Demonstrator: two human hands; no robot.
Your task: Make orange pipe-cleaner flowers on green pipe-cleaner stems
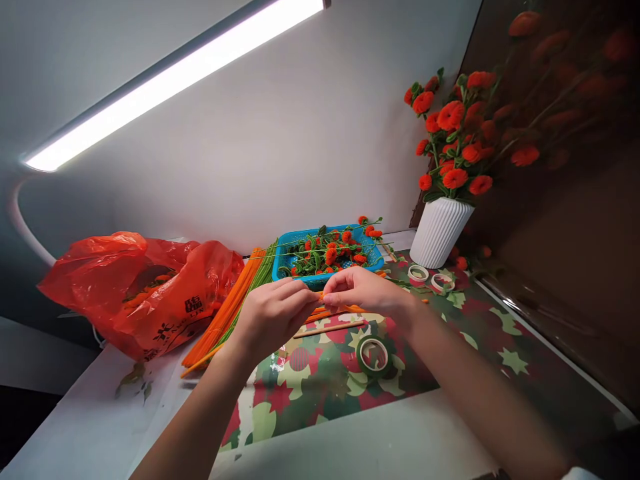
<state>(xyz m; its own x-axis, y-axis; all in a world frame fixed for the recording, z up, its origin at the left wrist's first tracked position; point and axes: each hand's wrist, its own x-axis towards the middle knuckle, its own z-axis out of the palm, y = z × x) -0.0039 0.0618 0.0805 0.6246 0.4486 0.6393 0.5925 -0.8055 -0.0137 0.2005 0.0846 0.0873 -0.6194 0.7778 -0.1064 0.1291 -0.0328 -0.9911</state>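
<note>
My left hand [277, 313] and my right hand [363, 292] meet over the patterned mat [280, 383], fingers pinched. Between their fingertips shows a bit of an orange pipe cleaner [321, 297]; most of it is hidden by the fingers. Orange pipe cleaners [350, 309] lie on the mat just behind and below the hands. A thin wooden stick [330, 329] rests under them. Nearer to me a roll of green tape [374, 356] lies flat. Left of my left hand is a bundle of long orange pipe cleaners [227, 313] beside green ones [265, 265].
Behind the hands stands a blue basket [278, 257] with orange flowers on green stems. A white ribbed vase [441, 233] holds more orange flowers [451, 116] at right, near two tape rolls [418, 274]. At left sits a red plastic bag [145, 287], under a bar lamp [180, 73].
</note>
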